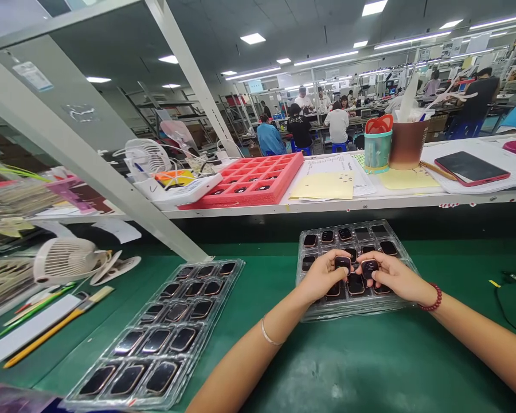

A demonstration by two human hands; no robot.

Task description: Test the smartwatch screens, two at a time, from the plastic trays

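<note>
Holding watch cases (370,268), tray rim (352,314) near

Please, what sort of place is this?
Probably an electronics assembly factory: many workers sit in rows, a green-topped bench holds clear plastic trays of small dark watch-like parts, and a red foam tray stands behind.

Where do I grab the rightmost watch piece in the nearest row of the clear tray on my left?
Pinch the rounded-square watch piece by opposite edges of its coppery rim, coming down from above. It lies flat, dark face up, in a pocket of the clear plastic tray, so its walls block a side approach, and the rim spares the glossy face.
</note>
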